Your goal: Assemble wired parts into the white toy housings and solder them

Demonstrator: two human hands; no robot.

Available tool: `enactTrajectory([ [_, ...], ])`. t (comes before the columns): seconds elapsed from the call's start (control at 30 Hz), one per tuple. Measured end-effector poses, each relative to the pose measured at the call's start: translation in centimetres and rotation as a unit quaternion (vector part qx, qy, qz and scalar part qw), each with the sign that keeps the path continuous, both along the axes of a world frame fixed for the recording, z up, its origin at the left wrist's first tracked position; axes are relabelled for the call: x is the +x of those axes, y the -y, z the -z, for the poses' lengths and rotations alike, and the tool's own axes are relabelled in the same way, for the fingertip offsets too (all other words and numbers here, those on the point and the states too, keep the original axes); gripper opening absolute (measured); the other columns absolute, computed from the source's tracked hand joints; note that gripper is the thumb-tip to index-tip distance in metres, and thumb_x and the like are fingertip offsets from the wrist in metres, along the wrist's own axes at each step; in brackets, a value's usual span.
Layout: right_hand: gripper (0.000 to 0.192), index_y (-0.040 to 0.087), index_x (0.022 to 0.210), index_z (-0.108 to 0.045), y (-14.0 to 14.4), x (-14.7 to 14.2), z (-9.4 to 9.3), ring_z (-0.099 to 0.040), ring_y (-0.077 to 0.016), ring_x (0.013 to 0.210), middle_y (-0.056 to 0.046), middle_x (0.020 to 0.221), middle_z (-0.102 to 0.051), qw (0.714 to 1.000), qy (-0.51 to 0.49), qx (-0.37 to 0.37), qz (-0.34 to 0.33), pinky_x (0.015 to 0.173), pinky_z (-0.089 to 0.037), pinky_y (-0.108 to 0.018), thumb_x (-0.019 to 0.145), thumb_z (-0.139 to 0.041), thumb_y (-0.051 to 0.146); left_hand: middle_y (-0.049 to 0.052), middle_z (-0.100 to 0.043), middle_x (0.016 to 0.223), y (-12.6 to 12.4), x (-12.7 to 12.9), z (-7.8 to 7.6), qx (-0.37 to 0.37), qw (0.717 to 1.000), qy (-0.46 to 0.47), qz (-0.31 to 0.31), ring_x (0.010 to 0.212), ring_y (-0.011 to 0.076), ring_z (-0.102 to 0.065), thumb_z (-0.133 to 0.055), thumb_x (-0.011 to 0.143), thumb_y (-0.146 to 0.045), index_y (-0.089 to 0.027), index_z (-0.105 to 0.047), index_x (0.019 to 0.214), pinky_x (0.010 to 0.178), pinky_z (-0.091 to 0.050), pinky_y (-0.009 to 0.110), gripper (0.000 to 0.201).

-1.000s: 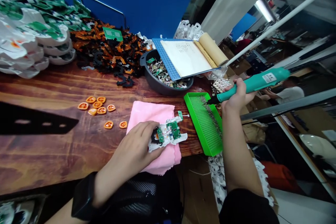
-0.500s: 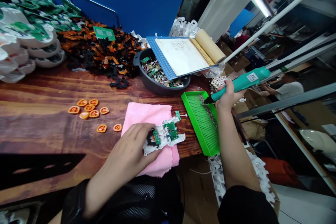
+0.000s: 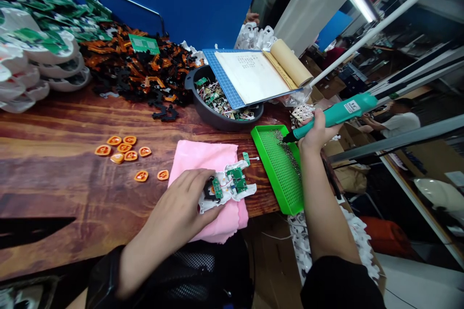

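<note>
Little has moved since the earlier frame: only the teal electric screwdriver (image 3: pixel 335 115) sits slightly farther right, its tip over the far end of the green screw tray (image 3: pixel 279 169). Right hand (image 3: pixel 316 133) is closed around the driver's grip. Left hand (image 3: pixel 181 203), fingers spread flat, pins the white housing with green circuit boards (image 3: pixel 228 187) on the pink cloth (image 3: pixel 206 159) at the near table edge. Step in hand, by judgement: picking up a screw. Next, the tip must travel left to the housing, held steady. Orange parts (image 3: pixel 125 149) lie left.
</note>
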State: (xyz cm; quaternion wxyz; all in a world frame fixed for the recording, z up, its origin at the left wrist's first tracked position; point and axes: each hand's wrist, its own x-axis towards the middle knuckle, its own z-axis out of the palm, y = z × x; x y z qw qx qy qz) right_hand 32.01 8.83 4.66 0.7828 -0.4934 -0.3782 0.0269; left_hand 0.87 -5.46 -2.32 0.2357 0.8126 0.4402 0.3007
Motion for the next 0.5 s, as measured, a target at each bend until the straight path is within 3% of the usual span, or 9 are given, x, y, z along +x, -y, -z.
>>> enactTrajectory([
  [0.2,0.032,0.024,0.091,-0.044,-0.2,0.4,0.3,-0.047,-0.0095,0.040,0.007,0.066,-0.054,1.000,0.011,-0.010,0.015,0.035,-0.040,-0.025,0.070,-0.063,0.037,0.010,-0.060,0.116,0.0,0.1,0.1,0.008,1.000,0.010,-0.003,0.107,0.0264,-0.057,-0.063,0.083,-0.041,-0.018,-0.048,0.120,0.091,-0.047,0.040,0.046],
  [0.33,0.040,0.024,0.103,-0.042,-0.5,0.9,0.9,-0.052,-0.0131,0.046,0.003,0.075,-0.056,0.995,0.028,-0.047,0.079,0.041,-0.047,-0.031,0.075,-0.059,0.046,0.010,-0.060,0.116,-0.1,0.0,0.0,0.003,1.000,0.013,-0.001,0.107,0.0264,-0.056,-0.063,0.084,-0.041,-0.018,-0.048,0.120,0.092,-0.046,0.040,0.046],
  [0.5,0.056,0.024,0.119,-0.038,-0.2,0.6,1.2,-0.063,-0.0209,0.087,-0.008,0.108,-0.057,0.982,0.035,-0.048,0.178,0.072,-0.058,-0.041,0.075,-0.062,0.049,0.010,-0.060,0.116,0.0,0.0,0.0,0.001,1.000,0.016,0.002,0.107,0.0261,-0.056,-0.064,0.083,-0.040,-0.019,-0.047,0.120,0.092,-0.046,0.040,0.045],
])
